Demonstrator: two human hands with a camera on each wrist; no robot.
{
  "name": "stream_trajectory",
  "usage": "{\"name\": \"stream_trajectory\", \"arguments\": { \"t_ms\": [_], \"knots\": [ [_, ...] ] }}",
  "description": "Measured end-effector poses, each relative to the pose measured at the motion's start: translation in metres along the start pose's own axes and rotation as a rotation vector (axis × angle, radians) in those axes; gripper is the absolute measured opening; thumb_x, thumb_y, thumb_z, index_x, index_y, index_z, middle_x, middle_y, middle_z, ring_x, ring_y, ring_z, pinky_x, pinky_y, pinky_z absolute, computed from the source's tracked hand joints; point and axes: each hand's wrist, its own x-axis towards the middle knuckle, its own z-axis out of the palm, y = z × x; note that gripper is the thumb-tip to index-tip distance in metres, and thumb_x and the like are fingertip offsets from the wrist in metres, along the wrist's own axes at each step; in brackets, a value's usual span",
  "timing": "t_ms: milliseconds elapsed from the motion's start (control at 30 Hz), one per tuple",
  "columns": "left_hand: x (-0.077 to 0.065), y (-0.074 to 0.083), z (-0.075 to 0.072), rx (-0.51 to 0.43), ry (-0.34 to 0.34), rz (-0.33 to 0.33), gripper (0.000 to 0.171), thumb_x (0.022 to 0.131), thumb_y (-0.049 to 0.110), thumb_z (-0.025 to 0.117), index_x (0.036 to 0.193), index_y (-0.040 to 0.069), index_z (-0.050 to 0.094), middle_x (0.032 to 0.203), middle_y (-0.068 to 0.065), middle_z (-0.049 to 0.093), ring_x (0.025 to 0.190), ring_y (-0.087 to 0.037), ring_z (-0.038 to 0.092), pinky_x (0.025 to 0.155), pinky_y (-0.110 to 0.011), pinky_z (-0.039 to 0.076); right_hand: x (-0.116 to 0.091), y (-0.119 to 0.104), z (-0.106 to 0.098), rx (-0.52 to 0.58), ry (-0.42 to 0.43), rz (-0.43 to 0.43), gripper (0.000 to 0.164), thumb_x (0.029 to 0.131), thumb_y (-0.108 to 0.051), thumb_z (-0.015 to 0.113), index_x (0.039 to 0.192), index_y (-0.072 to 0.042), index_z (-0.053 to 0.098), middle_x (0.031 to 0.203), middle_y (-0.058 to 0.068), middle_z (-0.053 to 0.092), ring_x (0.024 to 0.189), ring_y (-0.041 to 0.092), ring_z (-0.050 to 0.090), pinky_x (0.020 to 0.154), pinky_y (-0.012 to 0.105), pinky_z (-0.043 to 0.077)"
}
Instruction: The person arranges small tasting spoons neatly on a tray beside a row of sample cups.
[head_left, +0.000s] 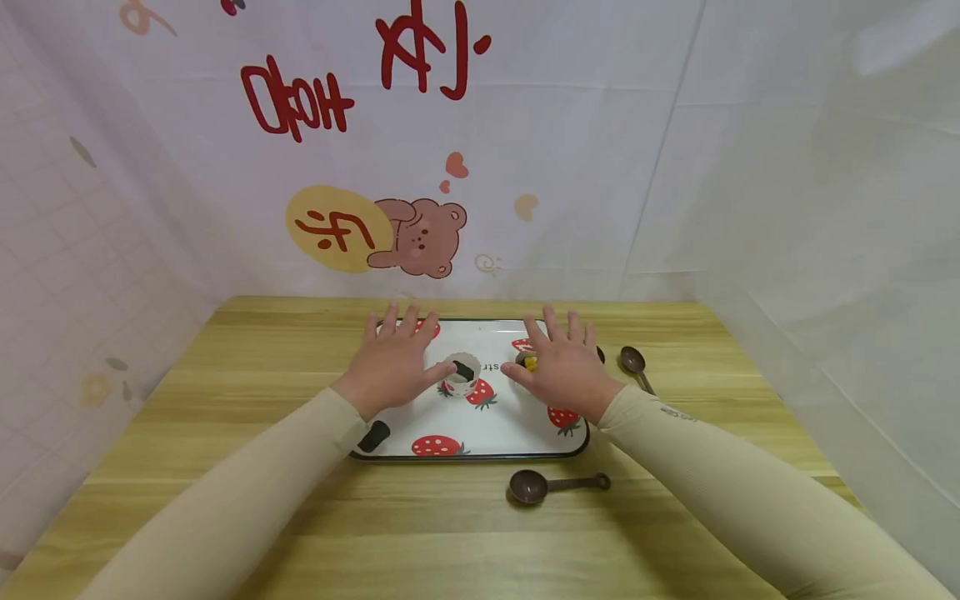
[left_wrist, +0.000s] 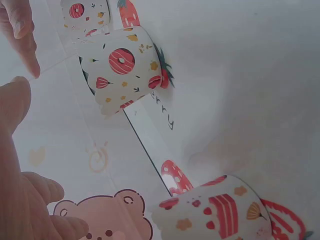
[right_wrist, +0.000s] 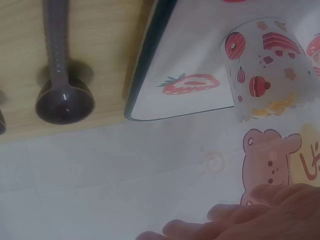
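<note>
Both hands are held with fingers spread, palms toward a white strawberry-print tray (head_left: pixel 510 437), holding nothing. My left hand (head_left: pixel 393 362) is over the tray's left part; my right hand (head_left: pixel 573 367) is over its right part. Between them stands a patterned paper cup (head_left: pixel 462 385) with something dark inside. Partly covered by the right hand is another cup (right_wrist: pixel 267 65), with yellow pieces (right_wrist: pixel 275 106) showing at its scalloped rim. In the left wrist view, a further cup (left_wrist: pixel 215 210) with a cake print stands nearest the left hand; in the head view that hand hides it.
A dark brown measuring spoon (head_left: pixel 528 487) lies in front of the tray. Another spoon (head_left: pixel 633 360) lies right of it, with one more partly behind the right hand. A dark cylindrical piece (head_left: pixel 373 436) is at the tray's front left corner. Printed white cloth (head_left: pixel 570 167) surrounds the wooden table (head_left: pixel 420 525).
</note>
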Motion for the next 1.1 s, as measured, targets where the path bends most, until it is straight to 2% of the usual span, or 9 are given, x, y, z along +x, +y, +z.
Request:
{"name": "stream_trajectory", "arguments": {
  "t_ms": [367,567,700,867,1100],
  "knots": [
    [-0.009,-0.016,0.002,-0.022,-0.014,0.003,0.092,0.1,0.07,0.052,0.168,0.014,0.028,0.174,-0.021,0.024,0.162,-0.048,0.013,0.13,-0.068,0.007,-0.01,0.014,-0.002,0.016,-0.011,-0.008,0.096,0.098,-0.075,0.05,0.169,-0.014,0.024,0.176,0.02,0.014,0.159,0.059,0.008,0.125,0.076,0.011],
    [-0.019,-0.027,0.001,-0.022,-0.008,0.007,0.094,0.099,0.068,0.056,0.168,0.012,0.027,0.172,-0.023,0.028,0.161,-0.051,0.016,0.129,-0.068,0.012,-0.017,0.023,-0.003,0.0,-0.011,-0.021,0.092,0.101,-0.069,0.051,0.168,-0.01,0.026,0.175,0.024,0.015,0.157,0.061,0.011,0.123,0.077,0.015],
    [-0.024,-0.037,0.003,-0.037,-0.024,0.006,0.094,0.099,0.068,0.056,0.169,0.013,0.026,0.173,-0.025,0.024,0.161,-0.052,0.012,0.129,-0.069,0.01,-0.02,0.028,-0.004,-0.004,-0.007,-0.029,0.088,0.104,-0.064,0.05,0.167,-0.007,0.026,0.175,0.025,0.016,0.157,0.061,0.014,0.122,0.077,0.018],
    [-0.031,-0.048,0.005,-0.069,-0.052,-0.016,0.095,0.099,0.066,0.058,0.168,0.011,0.026,0.174,-0.026,0.018,0.162,-0.052,0.008,0.129,-0.07,0.008,-0.023,0.035,-0.004,0.002,-0.011,-0.033,0.087,0.105,-0.063,0.05,0.166,-0.005,0.028,0.174,0.027,0.019,0.157,0.06,0.016,0.124,0.074,0.019],
    [-0.037,-0.066,0.01,-0.119,-0.061,-0.07,0.101,0.098,0.068,0.057,0.168,0.005,0.02,0.174,-0.027,0.017,0.161,-0.052,0.009,0.128,-0.071,0.008,-0.028,0.043,-0.005,0.002,-0.007,-0.019,0.087,0.105,-0.063,0.049,0.166,-0.006,0.028,0.172,0.029,0.022,0.155,0.061,0.023,0.125,0.072,0.021]
  ]
}}
